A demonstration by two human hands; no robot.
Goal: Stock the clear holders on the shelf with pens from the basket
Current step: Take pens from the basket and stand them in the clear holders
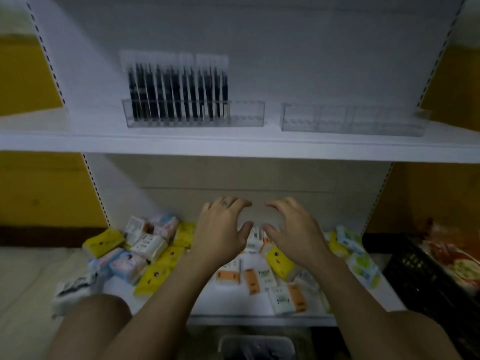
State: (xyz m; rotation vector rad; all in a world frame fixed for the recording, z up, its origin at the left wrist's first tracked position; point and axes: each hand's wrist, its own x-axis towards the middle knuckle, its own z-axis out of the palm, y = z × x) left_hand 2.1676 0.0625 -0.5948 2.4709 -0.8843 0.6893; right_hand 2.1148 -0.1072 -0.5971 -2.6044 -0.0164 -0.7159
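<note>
Checking the feed from my station, I find the left hand (220,224) and the right hand (296,227) raised side by side below the upper shelf (78,144). Their fingers are spread and lightly curved, the thumbs nearly meet, and neither hand holds anything. The pens (176,92) stand upright in the left clear holder (246,114) on that shelf, filling it from its left end to roughly two thirds along. The slots at its right end are vacant. The right clear holder (350,119), on the same shelf and apart from the first, shows no pens. A pale basket (257,344) sits well below the shelf at the bottom edge of view; blur prevents me from confirming its contents.

Assessment: the step in hand is fetching more pens. I would bring one hand down to the basket, take a small bunch with tips aligned, and feed them singly into the vacant slots. The other hand should steady the holder wall so the light plastic does not slide.

Surface and room: the shelving is white with perforated uprights. Below the upper shelf, a lower shelf (233,305) carries scattered packets (153,276). A black crate (415,268) stands below and to the right, and a yellow wall (39,198) flanks the unit. Lighting is dim.
</note>
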